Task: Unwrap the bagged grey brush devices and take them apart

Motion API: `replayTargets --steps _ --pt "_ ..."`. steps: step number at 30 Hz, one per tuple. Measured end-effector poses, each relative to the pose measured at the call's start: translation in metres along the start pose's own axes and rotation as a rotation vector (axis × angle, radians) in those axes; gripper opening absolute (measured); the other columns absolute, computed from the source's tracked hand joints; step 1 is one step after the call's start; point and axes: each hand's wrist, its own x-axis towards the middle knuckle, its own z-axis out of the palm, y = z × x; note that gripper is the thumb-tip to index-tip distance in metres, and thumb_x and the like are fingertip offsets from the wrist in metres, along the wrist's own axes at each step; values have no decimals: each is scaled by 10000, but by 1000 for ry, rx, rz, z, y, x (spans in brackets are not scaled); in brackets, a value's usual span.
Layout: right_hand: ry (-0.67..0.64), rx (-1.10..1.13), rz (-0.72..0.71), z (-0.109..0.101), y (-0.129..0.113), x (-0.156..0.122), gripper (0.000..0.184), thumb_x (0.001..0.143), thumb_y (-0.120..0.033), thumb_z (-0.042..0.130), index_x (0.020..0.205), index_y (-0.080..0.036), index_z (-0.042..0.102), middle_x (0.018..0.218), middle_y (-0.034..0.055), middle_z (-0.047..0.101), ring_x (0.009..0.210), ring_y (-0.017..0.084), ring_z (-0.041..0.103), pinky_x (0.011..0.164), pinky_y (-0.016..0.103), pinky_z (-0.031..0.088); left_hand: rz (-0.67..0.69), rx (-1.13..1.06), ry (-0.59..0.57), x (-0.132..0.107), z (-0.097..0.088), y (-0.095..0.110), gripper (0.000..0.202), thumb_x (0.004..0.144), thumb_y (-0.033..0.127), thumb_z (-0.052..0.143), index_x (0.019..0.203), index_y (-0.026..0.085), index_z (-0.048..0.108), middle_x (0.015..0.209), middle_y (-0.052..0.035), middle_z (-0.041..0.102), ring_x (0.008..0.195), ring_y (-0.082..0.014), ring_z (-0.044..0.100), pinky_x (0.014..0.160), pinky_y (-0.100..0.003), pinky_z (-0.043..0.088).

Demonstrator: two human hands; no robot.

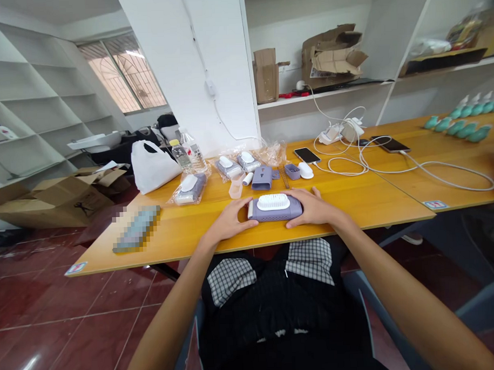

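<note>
1. A person's left hand (230,220) and right hand (310,207) close on opposite ends of a purple plastic case (278,212), fingers curled against it, at lower center of the frame.
2. The case rests on a wooden table (353,203), a white brush (273,202) seated on top, bristles up.
3. The case appears light and stiff, its smooth plastic possibly slippery; its two ends seem the surest hold.
4. Bagged cases (189,189) lie just beyond, at center.
</note>
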Motion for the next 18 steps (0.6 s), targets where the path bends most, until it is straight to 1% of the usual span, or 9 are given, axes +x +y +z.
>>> replayTargets --steps 4,7,11,15,18 --pt "50 0 12 2 0 -3 934 770 -710 794 1562 -300 517 1614 151 560 1488 454 487 1235 709 214 -7 25 -20 -3 0 2 856 866 633 769 1582 241 512 1642 -115 533 1524 -357 487 1302 -536 358" --pt "63 -8 23 3 0 -3 899 790 -701 774 1548 -286 528 1601 147 576 1473 456 504 1238 699 221 -19 35 -18 -4 1 3 865 864 626 775 1585 229 509 1647 -123 524 1535 -369 470 1307 -548 349" --pt "73 -20 15 5 0 -3 887 807 -702 754 1546 -267 527 1603 160 572 1468 455 511 1235 697 231 -27 24 13 -3 3 2 836 869 595 781 1569 221 518 1625 -131 544 1497 -372 512 1288 -547 377" --pt "92 -27 -2 7 2 -2 887 806 -707 753 1546 -275 524 1593 161 582 1458 460 522 1210 704 271 -13 -15 32 -3 5 1 797 857 555 811 1531 232 536 1580 -122 582 1446 -358 556 1263 -540 408" --pt "97 -17 -6 8 3 -2 881 802 -697 766 1545 -290 525 1587 153 589 1455 467 523 1207 712 275 -13 -37 34 -3 4 2 775 842 533 832 1499 229 553 1545 -122 604 1411 -357 581 1245 -536 428"
